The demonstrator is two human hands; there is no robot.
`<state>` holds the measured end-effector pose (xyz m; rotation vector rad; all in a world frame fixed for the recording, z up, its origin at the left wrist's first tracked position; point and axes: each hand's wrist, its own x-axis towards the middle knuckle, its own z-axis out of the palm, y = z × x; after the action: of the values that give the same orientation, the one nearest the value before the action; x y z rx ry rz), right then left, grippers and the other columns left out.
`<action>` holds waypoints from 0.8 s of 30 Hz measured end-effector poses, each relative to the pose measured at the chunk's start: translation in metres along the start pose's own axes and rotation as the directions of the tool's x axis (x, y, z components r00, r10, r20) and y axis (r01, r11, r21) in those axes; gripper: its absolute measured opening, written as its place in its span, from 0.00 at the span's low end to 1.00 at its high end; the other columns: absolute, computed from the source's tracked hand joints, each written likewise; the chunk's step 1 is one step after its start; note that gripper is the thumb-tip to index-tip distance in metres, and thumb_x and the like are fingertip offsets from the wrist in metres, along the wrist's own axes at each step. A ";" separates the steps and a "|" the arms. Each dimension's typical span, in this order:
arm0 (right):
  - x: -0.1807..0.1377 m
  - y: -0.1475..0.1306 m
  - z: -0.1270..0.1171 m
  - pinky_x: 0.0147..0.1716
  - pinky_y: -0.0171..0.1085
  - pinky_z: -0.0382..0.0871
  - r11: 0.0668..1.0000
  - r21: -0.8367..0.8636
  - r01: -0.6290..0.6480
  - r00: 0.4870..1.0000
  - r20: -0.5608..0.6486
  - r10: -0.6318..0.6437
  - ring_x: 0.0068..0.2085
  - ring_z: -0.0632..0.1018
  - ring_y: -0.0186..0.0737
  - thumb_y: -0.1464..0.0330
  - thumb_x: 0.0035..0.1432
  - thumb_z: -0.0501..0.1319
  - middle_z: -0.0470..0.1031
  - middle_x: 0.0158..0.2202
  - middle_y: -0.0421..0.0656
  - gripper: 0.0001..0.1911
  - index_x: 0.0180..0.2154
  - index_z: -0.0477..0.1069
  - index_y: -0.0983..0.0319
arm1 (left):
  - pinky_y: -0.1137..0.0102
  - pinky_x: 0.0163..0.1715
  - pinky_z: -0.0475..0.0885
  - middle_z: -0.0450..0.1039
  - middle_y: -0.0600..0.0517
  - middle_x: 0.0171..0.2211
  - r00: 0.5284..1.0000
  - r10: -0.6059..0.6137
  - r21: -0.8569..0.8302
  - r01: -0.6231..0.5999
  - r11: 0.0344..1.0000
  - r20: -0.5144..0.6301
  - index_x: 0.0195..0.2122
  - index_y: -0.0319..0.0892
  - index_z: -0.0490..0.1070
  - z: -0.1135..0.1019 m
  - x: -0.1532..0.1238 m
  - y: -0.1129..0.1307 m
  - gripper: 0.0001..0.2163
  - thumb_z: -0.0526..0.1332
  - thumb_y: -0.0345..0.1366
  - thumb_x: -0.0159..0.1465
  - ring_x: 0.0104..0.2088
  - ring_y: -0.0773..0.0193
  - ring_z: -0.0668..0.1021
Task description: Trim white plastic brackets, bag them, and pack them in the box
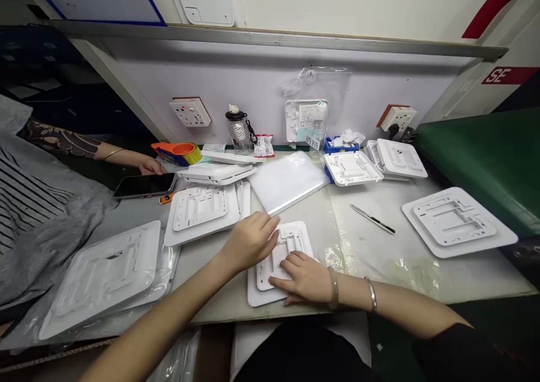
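Observation:
A white plastic panel (257, 297) with a raised, slotted frame lies on the table in front of me. My right hand (301, 278) rests on it with the fingers spread. Over its upper left part is my left hand (251, 241), fingers curled towards the thumb; what they hold, if anything, I cannot make out. Just beyond my left fingertips lies a stack of clear plastic bags (289, 179). More white panels (202, 210) are piled to the left, beside my left forearm.
To the right lie a craft knife (371, 219) and another panel (459, 221). A bottle (239, 131), a clear labelled bottle (316, 140) and a blue basket (341, 145) stand along the back. On the left, a co-worker's hand (149, 165) is at a phone (145, 185), near wrapped panels (105, 281).

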<state>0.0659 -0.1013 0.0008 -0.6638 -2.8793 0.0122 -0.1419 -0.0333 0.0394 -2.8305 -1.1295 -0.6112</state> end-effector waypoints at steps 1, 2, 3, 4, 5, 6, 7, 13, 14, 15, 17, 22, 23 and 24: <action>-0.005 0.001 -0.002 0.53 0.46 0.68 1.000 0.006 -0.031 1.000 0.000 0.031 0.46 0.72 0.41 0.45 0.66 0.50 0.73 0.47 0.45 0.28 0.58 0.67 0.53 | 0.62 0.41 0.73 0.72 0.46 0.42 0.998 -0.016 0.004 0.015 1.000 0.055 0.48 0.39 0.70 0.008 0.006 -0.001 0.12 0.58 0.40 0.69 0.42 0.59 0.75; -0.014 0.006 -0.008 0.55 0.45 0.66 0.996 -0.001 -0.087 0.996 -0.015 0.087 0.51 0.71 0.41 0.47 0.67 0.48 0.72 0.52 0.45 0.27 0.58 0.67 0.53 | 0.63 0.39 0.72 0.72 0.46 0.40 0.993 -0.037 0.007 0.036 0.999 0.113 0.47 0.39 0.70 0.017 0.012 -0.002 0.11 0.58 0.40 0.68 0.41 0.57 0.75; -0.027 0.014 -0.017 0.57 0.45 0.65 0.986 -0.023 -0.163 0.986 -0.044 0.162 0.55 0.70 0.43 0.49 0.69 0.47 0.69 0.56 0.44 0.26 0.59 0.66 0.53 | 0.63 0.38 0.71 0.71 0.45 0.39 0.985 -0.062 0.005 0.062 0.998 0.162 0.45 0.39 0.70 0.026 0.017 -0.004 0.11 0.59 0.41 0.68 0.40 0.56 0.74; -0.045 0.024 -0.027 0.57 0.47 0.65 0.970 -0.050 -0.239 0.969 -0.074 0.235 0.58 0.69 0.47 0.51 0.70 0.47 0.67 0.59 0.47 0.25 0.58 0.67 0.55 | 0.63 0.36 0.70 0.71 0.45 0.38 0.977 -0.089 -0.001 0.091 0.996 0.194 0.44 0.39 0.70 0.034 0.021 -0.007 0.12 0.60 0.43 0.67 0.40 0.55 0.74; -0.066 0.036 -0.036 0.57 0.48 0.66 0.924 -0.091 -0.373 0.925 -0.117 0.362 0.58 0.68 0.49 0.55 0.70 0.48 0.67 0.59 0.49 0.23 0.59 0.66 0.57 | 0.63 0.36 0.69 0.71 0.45 0.38 0.971 -0.116 -0.013 0.122 0.992 0.209 0.43 0.39 0.69 0.041 0.022 -0.010 0.13 0.60 0.45 0.66 0.39 0.54 0.74; -0.091 0.049 -0.044 0.55 0.49 0.68 0.850 -0.134 -0.510 0.854 -0.193 0.483 0.57 0.70 0.51 0.59 0.70 0.48 0.68 0.57 0.52 0.22 0.59 0.65 0.60 | 0.64 0.35 0.69 0.71 0.46 0.38 0.966 -0.139 -0.030 0.149 0.988 0.216 0.42 0.40 0.69 0.046 0.022 -0.013 0.14 0.60 0.47 0.66 0.38 0.55 0.74; -0.117 0.062 -0.049 0.53 0.53 0.69 0.778 -0.163 -0.607 0.789 -0.243 0.564 0.55 0.71 0.56 0.63 0.69 0.48 0.68 0.55 0.57 0.22 0.59 0.64 0.64 | 0.65 0.35 0.68 0.71 0.48 0.37 0.963 -0.155 -0.051 0.170 0.984 0.221 0.40 0.41 0.69 0.049 0.021 -0.015 0.15 0.60 0.49 0.66 0.38 0.56 0.74; -0.270 0.111 -0.029 0.53 0.65 0.62 0.115 -0.451 -0.885 0.304 -0.372 0.877 0.56 0.69 0.67 0.63 0.63 0.47 0.67 0.51 0.64 0.25 0.56 0.66 0.68 | 0.68 0.35 0.66 0.70 0.50 0.37 0.976 -0.150 -0.163 0.176 0.971 0.159 0.35 0.42 0.67 0.051 0.010 -0.019 0.09 0.56 0.40 0.69 0.38 0.60 0.72; -0.285 0.114 -0.024 0.53 0.66 0.60 0.093 -0.493 -0.865 0.298 -0.354 0.887 0.55 0.70 0.66 0.62 0.63 0.46 0.68 0.51 0.63 0.25 0.56 0.67 0.67 | 0.67 0.35 0.66 0.70 0.50 0.36 0.978 -0.157 -0.170 0.180 0.969 0.137 0.35 0.42 0.67 0.052 0.010 -0.019 0.08 0.55 0.38 0.69 0.37 0.60 0.72; -0.297 0.117 -0.020 0.54 0.66 0.59 0.097 -0.526 -0.845 0.314 -0.341 0.886 0.54 0.71 0.65 0.61 0.64 0.45 0.69 0.50 0.62 0.25 0.55 0.67 0.66 | 0.67 0.35 0.66 0.69 0.50 0.35 0.980 -0.164 -0.174 0.182 0.968 0.115 0.34 0.42 0.67 0.052 0.009 -0.019 0.08 0.54 0.37 0.70 0.36 0.61 0.72; -0.310 0.121 -0.019 0.54 0.65 0.59 0.118 -0.560 -0.820 0.355 -0.336 0.873 0.49 0.73 0.64 0.59 0.63 0.43 0.72 0.46 0.60 0.26 0.52 0.70 0.64 | 0.67 0.34 0.65 0.69 0.50 0.34 0.984 -0.157 -0.177 0.169 0.970 0.082 0.33 0.42 0.67 0.053 0.009 -0.019 0.09 0.52 0.36 0.70 0.35 0.61 0.71; -0.303 0.121 -0.038 0.45 0.68 0.65 0.224 -0.416 -0.882 0.415 -0.455 0.788 0.39 0.76 0.71 0.50 0.54 0.49 0.72 0.33 0.56 0.26 0.49 0.69 0.53 | 0.67 0.34 0.64 0.68 0.50 0.32 0.995 -0.098 -0.142 0.101 0.985 0.025 0.30 0.42 0.65 0.053 0.006 -0.020 0.10 0.53 0.35 0.69 0.34 0.62 0.70; -0.297 0.116 -0.041 0.40 0.68 0.67 0.270 -0.346 -0.899 0.415 -0.474 0.776 0.38 0.76 0.72 0.48 0.51 0.52 0.72 0.33 0.55 0.28 0.53 0.66 0.47 | 0.66 0.34 0.64 0.68 0.50 0.32 0.996 -0.091 -0.132 0.092 0.987 0.015 0.29 0.42 0.65 0.053 0.006 -0.020 0.11 0.52 0.35 0.70 0.34 0.62 0.70; -0.289 0.109 -0.044 0.36 0.67 0.68 0.334 -0.268 -0.904 0.426 -0.478 0.768 0.38 0.76 0.72 0.47 0.49 0.54 0.73 0.34 0.54 0.30 0.56 0.62 0.41 | 0.66 0.33 0.64 0.68 0.50 0.31 0.997 -0.082 -0.123 0.082 0.989 0.006 0.29 0.42 0.65 0.053 0.005 -0.020 0.11 0.52 0.34 0.70 0.33 0.62 0.70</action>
<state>0.3766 -0.1303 -0.0137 -2.0369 -1.8834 -0.6427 -0.1337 -0.0058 -0.0101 -2.8979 -1.2567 -0.7100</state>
